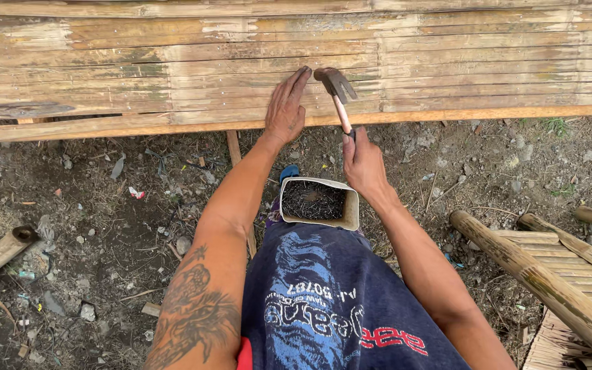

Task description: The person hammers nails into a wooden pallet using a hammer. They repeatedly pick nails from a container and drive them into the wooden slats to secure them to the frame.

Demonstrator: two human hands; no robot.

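Nail box (315, 202) on lap; hammer (337, 92) clears panel edge (447, 115).

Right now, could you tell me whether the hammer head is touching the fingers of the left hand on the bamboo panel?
Apart. The head view shows a narrow strip of bamboo panel between the hammer head and the left hand, whose fingers lie flat on the slats.

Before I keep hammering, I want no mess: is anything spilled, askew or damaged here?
Nothing spilled: the box of nails sits upright on the lap. The bamboo slats look weathered and stained at left, and litter dots the ground.
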